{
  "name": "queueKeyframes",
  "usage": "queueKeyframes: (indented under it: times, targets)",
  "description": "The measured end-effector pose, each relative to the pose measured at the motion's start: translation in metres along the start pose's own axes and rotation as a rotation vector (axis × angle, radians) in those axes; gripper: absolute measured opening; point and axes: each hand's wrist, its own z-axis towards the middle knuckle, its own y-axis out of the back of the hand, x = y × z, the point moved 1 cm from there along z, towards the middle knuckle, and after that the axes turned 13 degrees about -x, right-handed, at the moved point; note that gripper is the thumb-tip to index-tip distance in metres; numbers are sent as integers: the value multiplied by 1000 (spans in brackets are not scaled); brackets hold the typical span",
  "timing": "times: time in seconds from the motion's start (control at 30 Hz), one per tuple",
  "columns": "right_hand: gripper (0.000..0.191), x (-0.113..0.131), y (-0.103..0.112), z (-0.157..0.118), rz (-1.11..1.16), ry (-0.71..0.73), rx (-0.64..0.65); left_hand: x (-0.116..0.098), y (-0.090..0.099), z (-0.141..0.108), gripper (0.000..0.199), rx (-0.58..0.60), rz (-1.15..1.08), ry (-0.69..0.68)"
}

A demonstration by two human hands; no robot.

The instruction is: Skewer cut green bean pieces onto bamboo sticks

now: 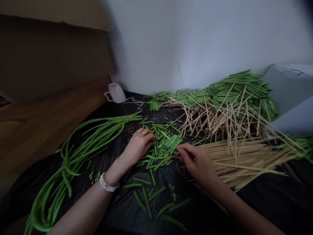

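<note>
Cut green bean pieces (156, 153) lie in a loose pile on black plastic sheeting (117, 209). My left hand (141, 143), with a ring and a pearl bracelet, rests at the pile's left side, its fingers curled down; what its fingertips hold, if anything, is hidden. My right hand (194, 160) pinches the end of a thin wooden skewer at the pile's right side. Several bean pieces sit side by side across that skewer (174, 142), whose other end points up and left between my hands.
Long uncut beans (95, 137) curve along the left. Many bare skewers (239, 160) lie at the right, below a heap of skewered beans (234, 88). A white mug (116, 93) stands at the back by the wall, and a pale container (288, 94) at the far right.
</note>
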Motion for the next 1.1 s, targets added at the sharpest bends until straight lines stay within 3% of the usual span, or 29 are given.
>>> queueKeyframes:
  times: [0.2,0.4,0.57,1.1]
  targets:
    - [18,1,0,0,2,11,-3,-4,3,4,19,-185,-648,537]
    - [18,2,-1,-2,-21,79,14,-8,-1,3,36,-80,-1207,934]
    - [18,4,-2,-4,-33,132,35,-10,-2,2,31,-38,-1304,984]
    - [21,-2,-5,-7,-81,152,54,-10,-4,0,27,-18,-1252,949]
